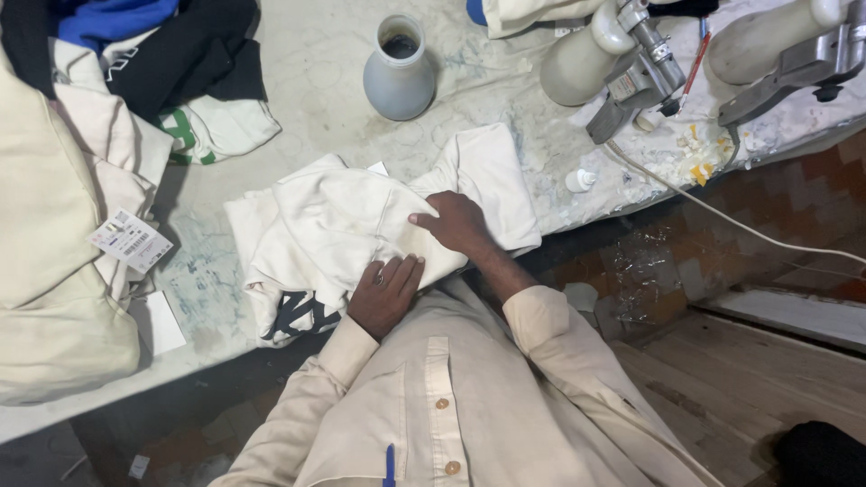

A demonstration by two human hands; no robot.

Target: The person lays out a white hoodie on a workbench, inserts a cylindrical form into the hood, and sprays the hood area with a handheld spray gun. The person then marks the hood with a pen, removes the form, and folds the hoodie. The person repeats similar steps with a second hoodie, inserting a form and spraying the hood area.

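Cream garment (pixel 334 225) lies on table (pixel 316 81), both hands (pixel 386 293) (pixel 456 221) pressing it flat.

Both hands rest on the folded garment (pixel 361 221) at the tabletop (pixel 316 99) edge; vase (pixel 399 72) behind it, clothes pile (pixel 63 225) left.

Cream garment (pixel 361 221): crumpled, loosely folded, dark print at lower edge, lying flat at table's near edge.

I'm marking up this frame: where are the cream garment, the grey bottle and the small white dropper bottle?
cream garment (pixel 316 221), head view, on its flat middle panel.
grey bottle (pixel 399 86), head view, on its body.
small white dropper bottle (pixel 580 180), head view, on its side.
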